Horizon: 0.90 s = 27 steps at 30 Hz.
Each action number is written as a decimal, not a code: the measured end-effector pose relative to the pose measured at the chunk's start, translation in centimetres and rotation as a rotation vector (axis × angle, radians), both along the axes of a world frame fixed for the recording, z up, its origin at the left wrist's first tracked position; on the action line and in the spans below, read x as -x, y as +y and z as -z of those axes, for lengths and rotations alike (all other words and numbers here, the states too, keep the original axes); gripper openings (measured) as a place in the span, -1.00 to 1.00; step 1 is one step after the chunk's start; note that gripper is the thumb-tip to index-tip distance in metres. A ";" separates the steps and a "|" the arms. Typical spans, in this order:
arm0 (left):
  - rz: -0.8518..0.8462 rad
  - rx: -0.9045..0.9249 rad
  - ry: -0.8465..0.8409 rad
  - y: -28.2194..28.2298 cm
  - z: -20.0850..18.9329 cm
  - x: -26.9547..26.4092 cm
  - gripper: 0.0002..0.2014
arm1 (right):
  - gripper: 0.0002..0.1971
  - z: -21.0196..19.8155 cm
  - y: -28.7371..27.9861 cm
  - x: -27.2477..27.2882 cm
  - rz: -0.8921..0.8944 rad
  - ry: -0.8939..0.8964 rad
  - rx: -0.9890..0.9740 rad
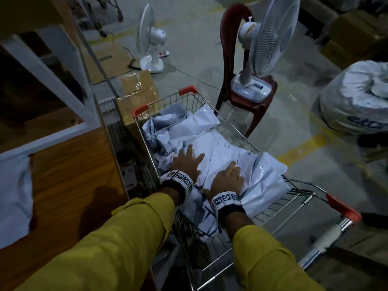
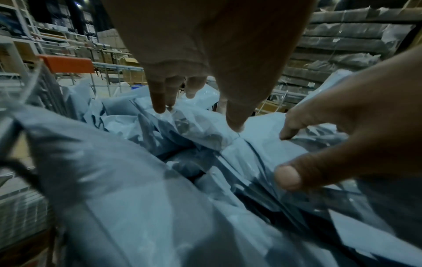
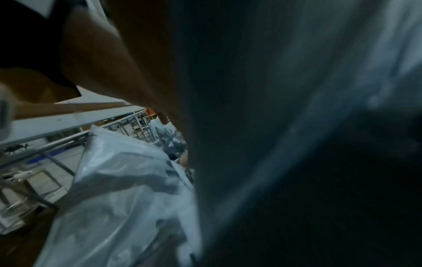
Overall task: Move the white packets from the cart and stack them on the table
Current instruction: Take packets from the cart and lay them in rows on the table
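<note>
The table on the left carries one white packet at its near edge, so stacking looks barely begun. The cart beside it remains heaped with packets, most of the job ahead. The left hand lies flat with fingers spread on the heap; the right hand presses there too, its grip hard to tell
</note>
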<state>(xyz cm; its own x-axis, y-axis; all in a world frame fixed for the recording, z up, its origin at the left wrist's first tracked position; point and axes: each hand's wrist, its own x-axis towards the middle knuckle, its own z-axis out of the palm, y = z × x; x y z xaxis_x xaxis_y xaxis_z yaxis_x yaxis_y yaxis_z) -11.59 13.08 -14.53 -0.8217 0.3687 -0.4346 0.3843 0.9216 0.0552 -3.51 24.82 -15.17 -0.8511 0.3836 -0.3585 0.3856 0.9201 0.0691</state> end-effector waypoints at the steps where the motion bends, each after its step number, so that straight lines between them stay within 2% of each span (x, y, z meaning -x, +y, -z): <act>1: 0.017 0.037 -0.024 0.2 0.2 0.3 -0.31 | -0.18 0.1 -0.2 0.1 0.012 0.036 0.003; 2: 0.030 0.067 -0.040 0.4 0.2 0.4 -0.28 | -0.38 0.0 -0.3 0.2 0.030 0.052 0.018; 3: 0.035 0.094 -0.046 0.4 0.3 0.5 -0.26 | -0.48 0.0 -0.2 0.3 0.061 0.063 0.026; 4: 0.037 0.112 -0.039 0.5 0.4 0.5 -0.23 | -0.47 0.1 -0.2 0.3 0.084 0.048 0.027; 5: 0.036 0.122 -0.023 0.5 0.6 0.4 -0.21 | -0.37 0.5 -0.1 -0.1 0.091 0.014 0.031; 7: 0.037 0.123 0.023 0.7 0.8 0.2 -0.15 | -0.13 0.6 0.5 -0.8 0.023 -0.049 0.056; 8: 0.040 0.123 0.047 0.8 0.7 0.1 -0.10 | -0.09 0.3 0.8 -1.2 -0.008 -0.070 0.067; 11: 0.018 0.114 0.080 1.1 0.3 -0.4 0.01 | -0.23 -0.6 1.7 -2.0 -0.070 -0.114 0.062; 15: -0.030 0.093 0.135 1.3 -0.8 -1.6 -0.02 | -0.45 -1.0 1.8 -2.1 -0.003 -0.093 0.034; 21: -0.193 -0.049 0.223 0.3 -2.6 -4.3 -0.13 | -0.45 -4.2 0.8 -1.8 0.056 -0.142 0.113; 27: -0.396 -0.337 0.361 -3.3 -5.1 -6.9 -0.18 | -0.52 -7.5 0.2 -2.6 0.155 0.014 0.234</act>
